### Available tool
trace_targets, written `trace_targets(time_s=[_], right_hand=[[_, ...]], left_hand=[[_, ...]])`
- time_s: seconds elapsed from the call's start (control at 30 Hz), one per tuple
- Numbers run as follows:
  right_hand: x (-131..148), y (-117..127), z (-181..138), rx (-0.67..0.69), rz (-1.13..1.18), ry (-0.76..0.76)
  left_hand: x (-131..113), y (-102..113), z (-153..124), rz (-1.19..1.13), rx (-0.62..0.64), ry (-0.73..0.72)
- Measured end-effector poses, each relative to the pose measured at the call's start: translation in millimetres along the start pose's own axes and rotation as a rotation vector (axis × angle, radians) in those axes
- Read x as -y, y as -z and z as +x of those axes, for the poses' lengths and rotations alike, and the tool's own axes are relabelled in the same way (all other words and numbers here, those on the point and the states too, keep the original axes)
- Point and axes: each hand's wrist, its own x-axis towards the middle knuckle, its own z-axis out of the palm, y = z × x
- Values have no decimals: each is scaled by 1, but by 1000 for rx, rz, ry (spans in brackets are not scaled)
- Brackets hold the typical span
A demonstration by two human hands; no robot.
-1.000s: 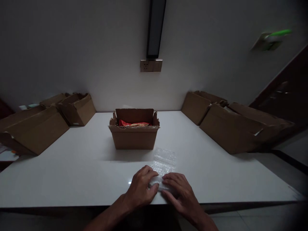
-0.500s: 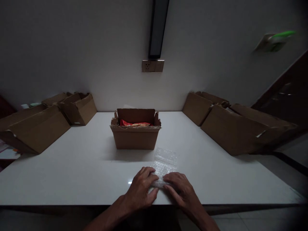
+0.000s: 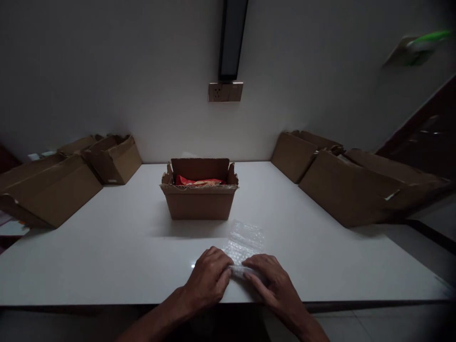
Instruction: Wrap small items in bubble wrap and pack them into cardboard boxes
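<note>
A strip of clear bubble wrap (image 3: 245, 240) lies flat on the white table (image 3: 135, 266) near its front edge. Its near end is rolled up into a small bundle between my hands. My left hand (image 3: 210, 275) pinches the left end of the roll, fingers curled over it and thumb at the near side. On the right end, my right hand (image 3: 269, 280) grips the same roll with fingers above and thumb below. Whatever may be inside the roll is hidden. Just beyond stands an open cardboard box (image 3: 199, 204) with a red packet (image 3: 199, 181) in it.
Two open cardboard boxes, a long one (image 3: 57, 190) and a smaller one (image 3: 123, 159), stand at the left. More open boxes (image 3: 295, 152) line the right side, including a large one (image 3: 345, 190). A wall socket (image 3: 225, 92) is above the table's back edge.
The near end of the bubble wrap has been folded over into a roll, and my thumbs have closed in on it. The camera view has shifted slightly.
</note>
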Motion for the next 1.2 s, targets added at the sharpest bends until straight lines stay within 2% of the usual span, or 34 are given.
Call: trace_targets(time_s=[0.27, 0.33, 0.5, 0.63, 0.77, 0.87, 1.03, 1.1, 1.2], right_hand=[[-6, -1, -3, -217, -128, 33], [-5, 0, -4, -186, -156, 63], [-10, -3, -4, -12, -261, 146], [-20, -7, -2, -39, -291, 153], [-20, -6, -2, -60, -222, 126], [-14, -1, -4, -58, -143, 101], [-8, 5, -4, 24, -72, -15], [-12, 3, -1, 10, -102, -27], [-20, -3, 3, -82, -212, 18]], left_hand=[[0, 3, 20, 60, 52, 56], [2, 3, 26, 85, 61, 65], [5, 0, 31, 169, 14, 81], [5, -3, 23, 188, -27, -14], [5, 0, 14, 207, 37, -79], [2, 5, 9, 180, 69, -64], [0, 10, 9, 77, 79, -19], [0, 9, 13, 69, 66, 15], [1, 6, 21, 99, 23, 73]])
